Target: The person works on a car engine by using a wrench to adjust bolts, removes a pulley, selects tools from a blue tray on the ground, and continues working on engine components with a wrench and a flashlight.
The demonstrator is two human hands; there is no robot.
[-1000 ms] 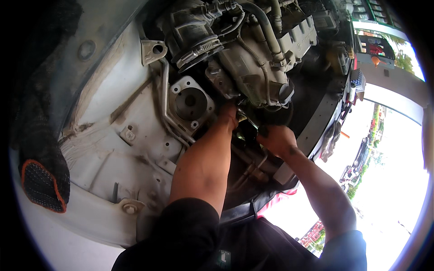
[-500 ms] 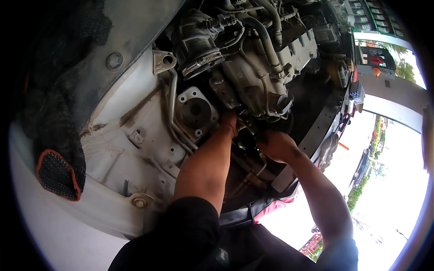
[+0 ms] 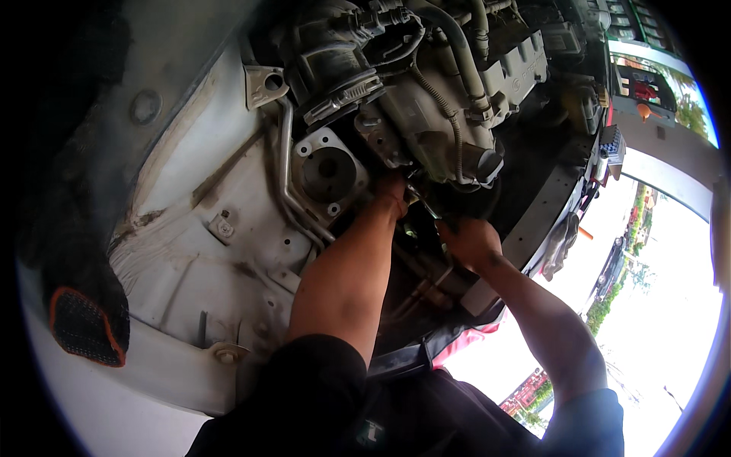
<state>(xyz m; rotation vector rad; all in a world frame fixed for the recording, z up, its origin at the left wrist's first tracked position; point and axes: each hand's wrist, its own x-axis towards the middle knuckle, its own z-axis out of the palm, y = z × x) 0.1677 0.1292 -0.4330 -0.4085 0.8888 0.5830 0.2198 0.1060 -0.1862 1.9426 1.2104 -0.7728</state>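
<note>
In the engine bay, my left hand reaches in below a dark metal bracket beside the engine; its fingers are mostly hidden at the upper end of a slim metal tool. My right hand is closed on the lower end of this tool, which slants down to the right. Left of my left hand are a square metal mount plate with a round opening and bent metal pipes.
A black mesh cloth with orange trim hangs over the left fender. A metal front crossmember borders the bay at right, with a blue-grey box beyond it. A bright outdoor area lies at far right.
The camera view has shifted slightly, moving the bay around in the picture. Both hands stay at the tool, with little visible movement relative to the engine.
</note>
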